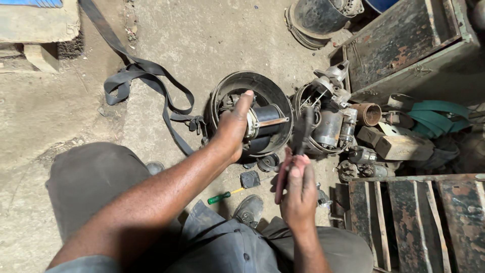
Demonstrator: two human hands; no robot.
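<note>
The concrete floor [212,35] carries everything here. At the upper right lies a rusty metal crate [404,45], and at the lower right a slatted rusty rack [419,217]. A long black strap [146,76] loops across the floor at the left, its end reaching a round black pan [275,93] in the middle. In that pan lies a motor [265,124], a dark cylinder with a metal band around it. Just beside the pan on the right sits a second motor assembly [328,119] with grey metal parts, and beyond it a short rusty pipe piece [369,114] and a wooden block [404,146].

The left hand [232,129] rests on the near end of the motor in the pan, its fingers closed around that end with the thumb stretched upward. The right hand [299,194] is lower and to the right, fingers wrapped around red-handled pliers [295,151] whose dark head points up toward the gap between the two motors. On the floor near the person's shoe [248,208] lie a green-handled screwdriver [225,195] and a small black part [250,178].
</note>
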